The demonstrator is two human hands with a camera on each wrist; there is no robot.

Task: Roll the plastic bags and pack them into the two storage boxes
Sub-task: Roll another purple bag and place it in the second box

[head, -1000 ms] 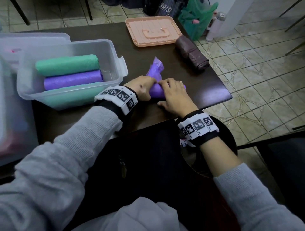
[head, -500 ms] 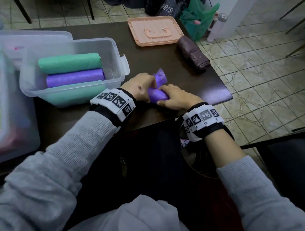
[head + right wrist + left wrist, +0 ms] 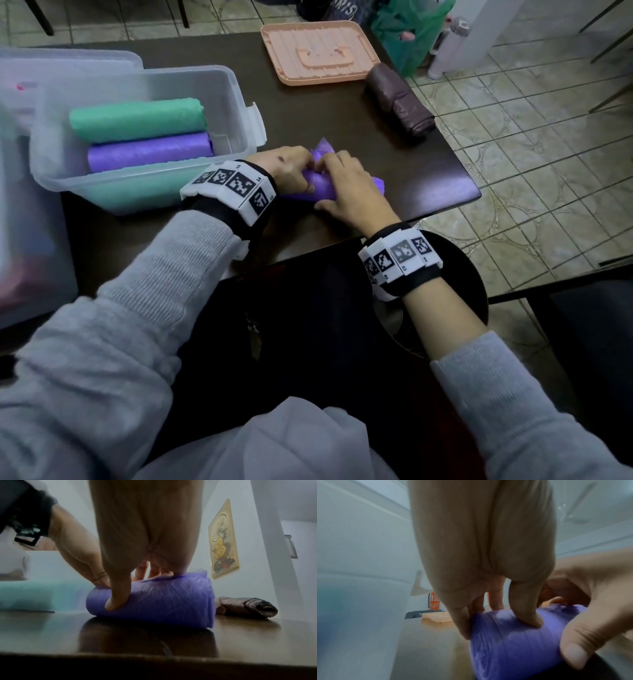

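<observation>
Both hands are bent over a purple bag roll (image 3: 320, 186) lying on the dark table (image 3: 428, 164), near its front edge and just right of the clear storage box (image 3: 236, 99). The left hand (image 3: 289, 168) curls over the roll's left end, thumb pressed into the near side in the left wrist view and fingers hooked over the top. The right hand (image 3: 349, 192) covers the right half, its thumb (image 3: 118, 599) dug into the front of the roll and the fingers wrapped behind. A loose purple tail sticks up between the two hands. The hands hide most of the roll from above. Inside the box lie a green roll (image 3: 137, 118) and a purple roll (image 3: 149, 152); a third, green, shows only dimly through the front wall. A brown rolled bag (image 3: 399, 99) lies well apart near the table's right edge, beside a peach lid (image 3: 318, 51).
</observation>
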